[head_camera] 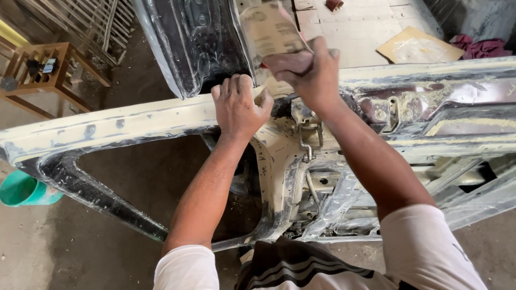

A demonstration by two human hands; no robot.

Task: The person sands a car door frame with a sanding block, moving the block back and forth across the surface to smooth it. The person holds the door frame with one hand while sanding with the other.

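Cream-filled car door [134, 126] lay flat; my left hand [239, 107] clenched its top edge to steady it, while my right hand [309, 70] gripped folded sandpaper [266, 29] just above that edge.

Soft daylight fills the scene, brightest at the top right, where the pale paved floor [355, 27] is nearly washed out. The dirt floor [80, 241] at the lower left sits in dimmer, even shade. Shadows are weak and diffuse, darkest inside the car door frame [134, 121] opening. The glossy black panel [199, 37] carries streaky glare. Focus is fairly sharp centrally, with wide-angle stretching toward the edges.
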